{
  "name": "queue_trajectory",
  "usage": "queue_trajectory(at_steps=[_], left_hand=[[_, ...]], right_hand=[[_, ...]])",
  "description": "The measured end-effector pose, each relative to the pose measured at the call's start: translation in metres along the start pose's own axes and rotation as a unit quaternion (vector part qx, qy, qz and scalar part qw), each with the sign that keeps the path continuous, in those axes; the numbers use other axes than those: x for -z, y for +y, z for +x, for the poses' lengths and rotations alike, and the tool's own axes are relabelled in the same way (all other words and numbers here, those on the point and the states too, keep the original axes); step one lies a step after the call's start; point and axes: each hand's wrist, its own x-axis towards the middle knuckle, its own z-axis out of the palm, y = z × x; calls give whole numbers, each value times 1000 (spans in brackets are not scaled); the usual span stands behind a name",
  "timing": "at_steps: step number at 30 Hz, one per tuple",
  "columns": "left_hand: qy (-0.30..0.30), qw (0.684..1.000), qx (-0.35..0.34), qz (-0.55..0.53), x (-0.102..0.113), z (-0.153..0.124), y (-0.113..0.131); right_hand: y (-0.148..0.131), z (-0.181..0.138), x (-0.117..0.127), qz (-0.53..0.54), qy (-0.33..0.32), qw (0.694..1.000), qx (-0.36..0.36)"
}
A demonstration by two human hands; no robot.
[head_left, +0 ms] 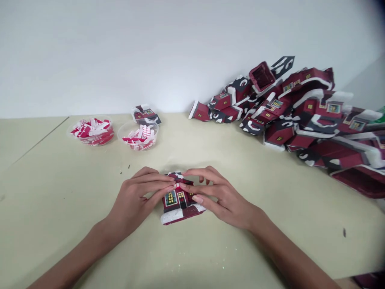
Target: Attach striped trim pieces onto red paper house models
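A small dark-red paper house [179, 204] with yellow windows and a white snowy base lies on the pale green table [210, 249], near the middle. My left hand [141, 196] and my right hand [216, 192] meet over its top, with fingers pressed together on the roof part. Both hands grip the house from opposite sides, and their fingertips touch at the centre. The roof is mostly hidden under my fingers.
Two clear plastic bowls [94, 131] [138, 136] with red-and-white paper pieces stand at the back left. One small paper house [146, 114] lies behind them. A large heap of finished red houses [300, 112] fills the back right against the white wall.
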Motion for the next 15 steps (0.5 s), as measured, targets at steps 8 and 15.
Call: queue_trajectory(at_steps=[8, 15], left_hand=[[-35, 999, -10, 35, 10, 7, 18], [-93, 980, -106, 143, 7, -14, 49]], right_hand=[[2, -8, -7, 30, 7, 997, -65], [14, -13, -8, 91, 134, 983, -89]])
